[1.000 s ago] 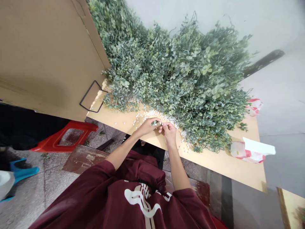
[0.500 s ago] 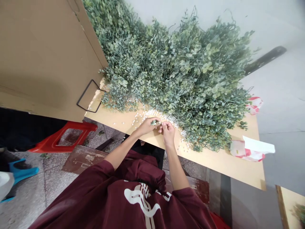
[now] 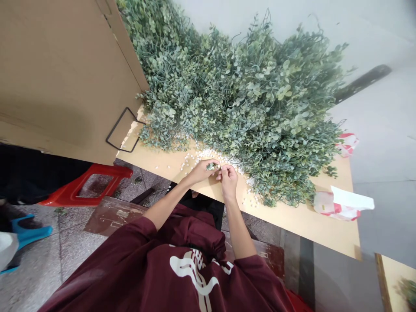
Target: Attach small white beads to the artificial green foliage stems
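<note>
My left hand (image 3: pixel 200 171) is closed around a small artificial leaf sprig (image 3: pixel 212 166), whose green leaves show between thumb and fingers. My right hand (image 3: pixel 229 180) is pinched at the fingertips, close against the left fingertips; what it grips, if anything, is too small to make out. Both hands are over the front of a wooden table. Small white pieces (image 3: pixel 208 153) lie scattered just beyond the fingers. A large heap of artificial greenery (image 3: pixel 234 95) rises behind them.
A big cardboard box (image 3: pixel 58 78) stands at the left, with a black wire frame (image 3: pixel 125 130) by its corner. Red-and-white plastic bags (image 3: pixel 338 207) lie on the right of the table (image 3: pixel 334 229). Below are a red stool (image 3: pixel 87 190) and a brown wooden bench (image 3: pixel 113 215).
The hands stay almost in place, with only slight finger movement around the leaf sprig. The view has shifted very slightly.
</note>
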`<state>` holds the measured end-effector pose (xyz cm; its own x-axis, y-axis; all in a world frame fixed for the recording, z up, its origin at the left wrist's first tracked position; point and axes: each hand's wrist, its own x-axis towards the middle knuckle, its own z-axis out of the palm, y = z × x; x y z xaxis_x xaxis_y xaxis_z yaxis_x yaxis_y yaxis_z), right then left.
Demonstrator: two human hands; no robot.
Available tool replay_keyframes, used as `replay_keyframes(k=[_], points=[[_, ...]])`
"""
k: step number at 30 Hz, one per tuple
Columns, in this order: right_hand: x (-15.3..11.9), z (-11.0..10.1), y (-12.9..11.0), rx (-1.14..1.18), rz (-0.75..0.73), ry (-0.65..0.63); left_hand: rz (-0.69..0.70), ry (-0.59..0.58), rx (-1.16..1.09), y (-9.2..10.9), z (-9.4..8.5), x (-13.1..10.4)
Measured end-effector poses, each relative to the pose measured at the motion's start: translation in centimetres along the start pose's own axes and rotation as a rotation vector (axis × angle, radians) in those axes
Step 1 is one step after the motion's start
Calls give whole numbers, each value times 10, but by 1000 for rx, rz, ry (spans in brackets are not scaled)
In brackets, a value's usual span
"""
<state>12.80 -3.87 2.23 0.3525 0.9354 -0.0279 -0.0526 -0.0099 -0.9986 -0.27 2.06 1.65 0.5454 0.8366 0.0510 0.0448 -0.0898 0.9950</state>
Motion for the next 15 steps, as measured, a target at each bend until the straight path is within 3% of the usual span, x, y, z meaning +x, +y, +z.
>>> replay_keyframes(k=[15], points=[[2,-3,6,76,-15,3,25,75,20,5,0,-1]])
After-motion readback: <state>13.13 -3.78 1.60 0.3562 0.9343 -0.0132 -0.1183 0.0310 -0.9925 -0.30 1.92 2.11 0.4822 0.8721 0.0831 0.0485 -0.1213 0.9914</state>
